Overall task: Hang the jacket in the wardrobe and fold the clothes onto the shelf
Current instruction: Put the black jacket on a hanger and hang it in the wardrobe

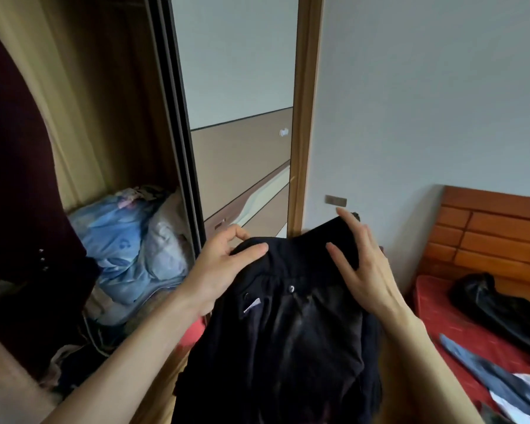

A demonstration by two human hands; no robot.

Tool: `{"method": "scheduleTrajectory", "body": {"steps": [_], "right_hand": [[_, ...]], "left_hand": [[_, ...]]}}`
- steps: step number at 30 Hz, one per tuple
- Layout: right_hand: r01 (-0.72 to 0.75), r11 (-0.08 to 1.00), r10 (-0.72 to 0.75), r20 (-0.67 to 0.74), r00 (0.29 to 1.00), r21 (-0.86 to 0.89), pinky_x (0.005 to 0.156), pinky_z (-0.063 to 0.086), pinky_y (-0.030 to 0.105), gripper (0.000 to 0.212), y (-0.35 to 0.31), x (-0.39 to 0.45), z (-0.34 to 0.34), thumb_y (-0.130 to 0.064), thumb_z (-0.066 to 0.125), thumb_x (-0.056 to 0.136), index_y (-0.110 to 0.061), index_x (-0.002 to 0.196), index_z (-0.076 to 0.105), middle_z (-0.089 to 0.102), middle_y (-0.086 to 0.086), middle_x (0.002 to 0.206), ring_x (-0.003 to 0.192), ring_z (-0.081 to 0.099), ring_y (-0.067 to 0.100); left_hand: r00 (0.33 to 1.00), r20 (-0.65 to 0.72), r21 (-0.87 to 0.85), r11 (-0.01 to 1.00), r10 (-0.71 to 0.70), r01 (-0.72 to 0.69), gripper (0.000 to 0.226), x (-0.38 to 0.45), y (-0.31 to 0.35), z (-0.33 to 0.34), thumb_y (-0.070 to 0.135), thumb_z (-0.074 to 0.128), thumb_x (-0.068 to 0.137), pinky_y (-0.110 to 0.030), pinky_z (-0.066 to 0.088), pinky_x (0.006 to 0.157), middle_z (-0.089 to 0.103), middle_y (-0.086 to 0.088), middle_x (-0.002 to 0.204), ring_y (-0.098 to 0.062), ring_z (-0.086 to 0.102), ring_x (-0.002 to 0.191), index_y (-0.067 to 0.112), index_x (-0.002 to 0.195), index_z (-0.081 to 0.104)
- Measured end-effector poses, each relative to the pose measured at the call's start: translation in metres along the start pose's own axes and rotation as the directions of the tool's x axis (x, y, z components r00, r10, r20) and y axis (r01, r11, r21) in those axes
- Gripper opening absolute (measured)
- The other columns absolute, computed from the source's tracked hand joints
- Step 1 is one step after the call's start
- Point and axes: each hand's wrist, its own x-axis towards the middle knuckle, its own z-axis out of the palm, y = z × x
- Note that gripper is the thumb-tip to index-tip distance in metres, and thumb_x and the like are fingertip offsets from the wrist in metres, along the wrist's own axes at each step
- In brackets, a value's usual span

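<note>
A dark jacket (288,325) is held up in front of the open wardrobe (104,102), its collar end uppermost and its long axis running down toward the bottom edge of the view. The left hand (224,264) grips the left shoulder — thumb on the near face, fingers curled behind the fabric. The right hand (364,264) lies with nearly straight fingers against the raised collar; whether the cloth is pinched cannot be told. Bundled bedding (126,246) fills the wardrobe floor, and a dark garment (16,179) hangs at its left edge. A sliding mirror door (242,117) stands just behind the jacket. Clothes (490,301) lie on the red bed (435,316) at right.
</note>
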Motion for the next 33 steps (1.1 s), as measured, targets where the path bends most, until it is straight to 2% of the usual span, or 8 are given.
{"method": "scheduleTrajectory", "body": {"steps": [2, 8, 11, 15, 22, 24, 28, 33], "right_hand": [[0.057, 0.998, -0.057, 0.022, 0.998, -0.006, 0.091, 0.050, 0.030, 0.050, -0.003, 0.011, 0.018, -0.060, 0.057, 0.098, -0.053, 0.145, 0.042, 0.048, -0.013, 0.122, 0.103, 0.056, 0.002], [0.107, 0.993, -0.078, 0.381, 0.921, -0.055, 0.099, 0.056, 0.040, 0.059, 0.006, 0.060, 0.067, -0.081, 0.071, 0.075, -0.054, 0.126, 0.063, 0.051, -0.010, 0.128, 0.113, 0.061, 0.011], [0.196, 0.981, -0.187, 0.365, 0.912, 0.014, 0.087, 0.056, 0.043, 0.031, 0.003, 0.081, 0.083, -0.065, 0.064, 0.089, -0.042, 0.108, 0.075, 0.050, -0.007, 0.114, 0.103, 0.057, 0.010], [0.436, 0.898, -0.418, 0.202, 0.886, -0.054, 0.108, 0.040, 0.049, 0.023, -0.011, 0.116, 0.102, -0.047, 0.064, 0.098, -0.031, 0.100, 0.080, 0.043, -0.003, 0.138, 0.134, 0.036, 0.016], [0.370, 0.784, -0.507, 0.169, 0.845, 0.499, 0.094, 0.057, 0.036, 0.021, -0.071, 0.185, 0.135, -0.009, 0.062, 0.104, -0.013, 0.119, 0.077, 0.076, -0.010, 0.115, 0.110, 0.072, 0.014], [0.313, 0.750, -0.508, 0.205, 0.837, 0.582, 0.097, 0.055, 0.030, 0.020, -0.091, 0.206, 0.145, -0.009, 0.061, 0.104, -0.014, 0.117, 0.076, 0.077, -0.010, 0.114, 0.111, 0.072, 0.013], [0.279, 0.701, -0.538, 0.229, 0.811, 0.656, 0.089, 0.051, 0.018, 0.015, -0.116, 0.245, 0.163, -0.007, 0.066, 0.101, -0.017, 0.105, 0.076, 0.076, -0.013, 0.103, 0.099, 0.071, 0.005], [0.312, 0.637, -0.582, 0.174, 0.795, 0.705, 0.087, 0.051, 0.017, 0.020, -0.127, 0.279, 0.177, 0.000, 0.068, 0.096, -0.017, 0.099, 0.077, 0.077, -0.012, 0.099, 0.096, 0.072, 0.006]], "left_hand": [[0.999, -0.021, -0.001, 1.000, 0.028, -0.028, 0.023, 0.014, 0.011, -0.013, 0.013, 0.073, 0.095, -0.024, 0.053, 0.054, 0.072, -0.006, 0.073, -0.016, 0.067, 0.062, -0.001, 0.102, 0.056], [0.997, -0.051, 0.075, 0.995, 0.066, -0.062, 0.017, 0.045, 0.034, -0.055, 0.015, 0.075, 0.094, -0.021, 0.050, 0.053, 0.067, -0.001, 0.068, -0.011, 0.063, 0.059, 0.006, 0.090, 0.061], [0.994, -0.097, 0.159, 0.986, 0.059, -0.043, 0.020, 0.050, 0.038, -0.076, 0.017, 0.077, 0.092, -0.020, 0.048, 0.051, 0.067, -0.003, 0.068, -0.010, 0.063, 0.059, 0.006, 0.090, 0.061], [0.974, -0.205, 0.270, 0.962, 0.101, -0.043, 0.025, 0.059, 0.035, -0.114, 0.027, 0.084, 0.086, -0.027, 0.048, 0.056, 0.069, -0.008, 0.076, -0.018, 0.065, 0.067, 0.019, 0.088, 0.060], [0.926, -0.268, 0.620, 0.783, 0.264, -0.044, 0.031, 0.064, 0.034, -0.155, 0.045, 0.060, 0.101, -0.014, 0.036, 0.060, 0.053, 0.023, 0.058, 0.005, 0.050, 0.056, 0.017, 0.101, 0.049], [0.940, -0.217, 0.695, 0.718, 0.264, -0.040, 0.039, 0.061, 0.030, -0.164, 0.059, 0.049, 0.102, -0.020, 0.038, 0.067, 0.059, 0.023, 0.068, 0.003, 0.055, 0.064, 0.022, 0.113, 0.042], [0.931, -0.199, 0.856, 0.517, 0.305, 0.013, 0.076, 0.062, 0.010, -0.172, 0.063, 0.073, 0.082, -0.034, 0.053, 0.088, 0.061, 0.013, 0.122, -0.008, 0.067, 0.104, 0.031, 0.131, 0.026], [0.801, -0.295, 0.872, 0.489, 0.521, 0.002, 0.061, 0.072, -0.009, -0.174, 0.053, 0.066, 0.094, -0.038, 0.058, 0.086, 0.054, 0.006, 0.133, -0.011, 0.068, 0.105, 0.038, 0.133, 0.022]]}}
